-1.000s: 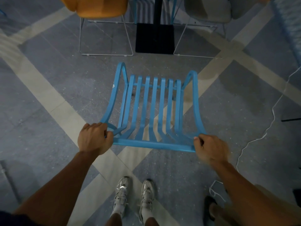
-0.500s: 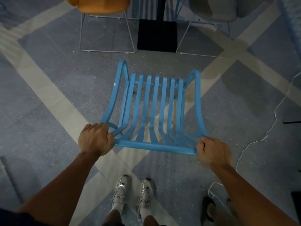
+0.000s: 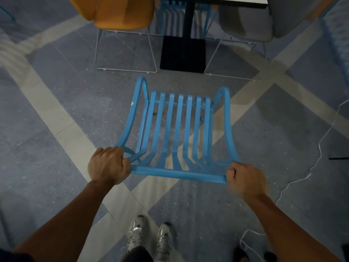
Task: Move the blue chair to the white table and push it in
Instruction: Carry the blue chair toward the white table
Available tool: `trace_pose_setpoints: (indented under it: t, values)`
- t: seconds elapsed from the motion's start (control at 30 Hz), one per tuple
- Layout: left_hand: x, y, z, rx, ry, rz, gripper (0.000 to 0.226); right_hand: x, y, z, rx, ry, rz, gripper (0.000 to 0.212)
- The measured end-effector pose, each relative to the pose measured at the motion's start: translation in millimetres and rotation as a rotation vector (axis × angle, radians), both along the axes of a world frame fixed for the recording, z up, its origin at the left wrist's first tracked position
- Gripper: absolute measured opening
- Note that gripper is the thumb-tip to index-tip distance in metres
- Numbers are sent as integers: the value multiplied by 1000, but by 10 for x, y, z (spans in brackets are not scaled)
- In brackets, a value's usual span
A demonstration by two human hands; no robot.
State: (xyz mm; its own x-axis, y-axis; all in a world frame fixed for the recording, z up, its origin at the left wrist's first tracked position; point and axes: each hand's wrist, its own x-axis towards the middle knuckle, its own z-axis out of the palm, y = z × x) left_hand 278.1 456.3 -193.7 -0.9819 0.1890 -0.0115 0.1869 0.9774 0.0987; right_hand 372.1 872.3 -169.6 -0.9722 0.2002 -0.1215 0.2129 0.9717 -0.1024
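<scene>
The blue chair (image 3: 177, 133) is held by its top rail, seen from behind and above. The left hand (image 3: 108, 166) is clamped on the left end of that rail, the right hand (image 3: 245, 179) clamped on the right end; the right hand is slightly blurred.

Change noted: against the views of a moment ago, the chair and the person stand nearer the white counter (image 3: 213, 0). The counter's near edge now shows at the top of the view, where only its black post and base (image 3: 182, 52) showed before. Both grips are unchanged. Judgement: the carry is well along and the chair is lined up with the base, but it is not yet pushed in; open floor (image 3: 56, 103) remains between its front and the base.

Surroundings: an orange chair (image 3: 124, 14) stands far left and a grey chair (image 3: 247, 21) far right, each on a wire frame, with the gap between them facing the blue chair. Another blue chair appears to sit on the far side of the post. A white cable (image 3: 306, 174) trails on the floor at right, near the right arm.

Containers: none in view.
</scene>
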Motion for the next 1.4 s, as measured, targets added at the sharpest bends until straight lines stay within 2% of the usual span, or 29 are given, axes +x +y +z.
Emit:
trace_pose_setpoints:
  t: [0.53,0.7,0.83,1.4]
  values:
    - [-979,292,33,34,59,-6,21,-997,236,11,-28,-40,6,27]
    - [-1437,395,9,12,33,12,21,-1433,353,-9,-4,-60,5,32]
    - [-1746,432,17,5,10,-1,21,-1758,405,-9,-11,-116,-22,31]
    - [-3109,628,123,35,-72,-2,21,-3168,611,-42,54,-141,-25,29]
